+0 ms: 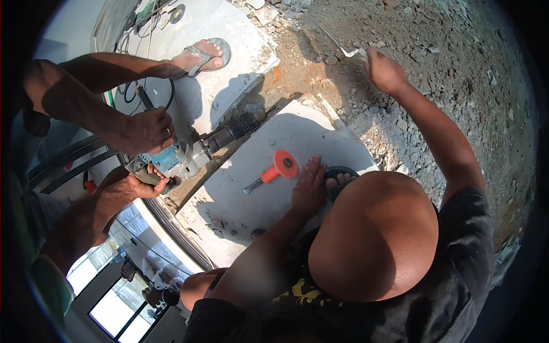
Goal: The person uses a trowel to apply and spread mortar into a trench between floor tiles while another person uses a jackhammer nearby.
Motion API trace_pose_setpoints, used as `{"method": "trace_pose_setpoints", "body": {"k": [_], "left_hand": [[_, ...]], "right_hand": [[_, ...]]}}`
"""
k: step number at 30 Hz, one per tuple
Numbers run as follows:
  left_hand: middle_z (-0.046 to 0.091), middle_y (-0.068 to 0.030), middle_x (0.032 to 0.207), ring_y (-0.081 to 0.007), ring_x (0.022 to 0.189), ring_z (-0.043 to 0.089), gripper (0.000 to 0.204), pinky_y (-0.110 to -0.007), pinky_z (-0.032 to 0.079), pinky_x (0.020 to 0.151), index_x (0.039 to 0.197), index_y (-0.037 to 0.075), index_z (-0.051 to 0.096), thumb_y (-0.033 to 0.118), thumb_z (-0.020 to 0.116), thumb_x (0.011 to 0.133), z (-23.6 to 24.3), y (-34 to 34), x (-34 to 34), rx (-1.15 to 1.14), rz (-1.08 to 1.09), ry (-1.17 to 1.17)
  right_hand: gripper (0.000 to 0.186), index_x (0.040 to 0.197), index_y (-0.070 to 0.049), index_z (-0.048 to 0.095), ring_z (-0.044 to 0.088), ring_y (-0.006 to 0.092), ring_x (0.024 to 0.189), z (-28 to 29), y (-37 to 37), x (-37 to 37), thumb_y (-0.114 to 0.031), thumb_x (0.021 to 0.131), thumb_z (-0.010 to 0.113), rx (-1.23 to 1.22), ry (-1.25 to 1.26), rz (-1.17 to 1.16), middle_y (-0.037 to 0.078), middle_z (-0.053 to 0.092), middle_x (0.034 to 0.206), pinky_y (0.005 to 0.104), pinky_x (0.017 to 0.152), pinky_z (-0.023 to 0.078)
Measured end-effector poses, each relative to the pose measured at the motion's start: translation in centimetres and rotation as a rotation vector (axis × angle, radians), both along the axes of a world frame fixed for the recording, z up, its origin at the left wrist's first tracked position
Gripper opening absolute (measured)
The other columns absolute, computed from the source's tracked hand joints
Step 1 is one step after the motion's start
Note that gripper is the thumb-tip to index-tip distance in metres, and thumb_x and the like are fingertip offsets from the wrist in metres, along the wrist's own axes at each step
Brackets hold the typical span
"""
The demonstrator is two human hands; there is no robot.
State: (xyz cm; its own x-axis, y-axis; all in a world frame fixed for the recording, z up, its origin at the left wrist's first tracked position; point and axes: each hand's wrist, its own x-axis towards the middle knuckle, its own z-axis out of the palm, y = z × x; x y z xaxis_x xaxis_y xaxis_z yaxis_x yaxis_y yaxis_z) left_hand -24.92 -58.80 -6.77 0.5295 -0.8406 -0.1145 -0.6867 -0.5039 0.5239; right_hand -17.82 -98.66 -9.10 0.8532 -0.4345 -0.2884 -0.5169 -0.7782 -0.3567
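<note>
My left hand (309, 186) lies on the pale concrete slab (229, 200) with its fingers stretched out, beside my sandalled foot. Just left of those fingers, on the slab, is a cold chisel (279, 168) with a round red hand guard and a bare metal end. My right hand (384, 70) reaches out over the rubble and is closed around a thin, bent, light-coloured tool (346, 52). It may be a trowel seen edge-on; I cannot tell its kind. Most of its grip is hidden in my fingers.
At the left a co-worker's hands (150, 132) hold a blue demolition hammer (177, 157) along the gap between the slabs. Their sandalled foot (206, 55) stands on the far slab (229, 34). Cables (123, 46) lie behind it. Broken soil and stones (452, 63) spread to the right.
</note>
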Motion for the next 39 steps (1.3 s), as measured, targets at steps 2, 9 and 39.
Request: {"method": "trace_pose_setpoints", "body": {"k": [2, 9, 39], "left_hand": [[0.034, -0.0213, 0.161, -0.0372, 0.149, 0.035, 0.053, -0.05, 0.033, 0.122, 0.145, -0.001, 0.047, 0.011, 0.057, 0.094, -3.7, 1.6, -0.7, 0.116, -0.123, -0.104], [0.026, -0.0186, 0.166, -0.0339, 0.153, 0.028, 0.058, -0.046, 0.03, 0.124, 0.152, 0.001, 0.038, 0.018, 0.051, 0.098, 0.2, 0.1, -0.4, 0.286, -0.14, -0.071], [0.027, -0.0191, 0.165, -0.037, 0.153, 0.027, 0.058, -0.051, 0.03, 0.122, 0.147, 0.0, 0.044, 0.021, 0.06, 0.096, 1.1, -0.6, 0.3, 0.142, -0.032, 0.219]], "right_hand": [[0.035, 0.123, -0.003, 0.046, 0.065, 0.0472, 0.108, -1.3, 4.5, 4.8, -0.032, 0.105, 0.038, 0.177, 0.113, 0.105, 0.03, 0.068, 0.112, 0.0549, 0.094, 0.05], [0.028, 0.119, -0.007, 0.057, 0.068, 0.0405, 0.11, -7.5, 1.7, 9.1, -0.022, 0.104, 0.039, -0.025, 0.112, 0.055, 0.024, 0.067, 0.124, 0.0504, 0.094, 0.054], [0.034, 0.117, -0.008, 0.049, 0.069, 0.0453, 0.097, -5.6, 5.4, 1.8, -0.04, 0.105, 0.046, 0.085, 0.199, 0.069, 0.026, 0.071, 0.103, 0.0541, 0.086, 0.055]]}}
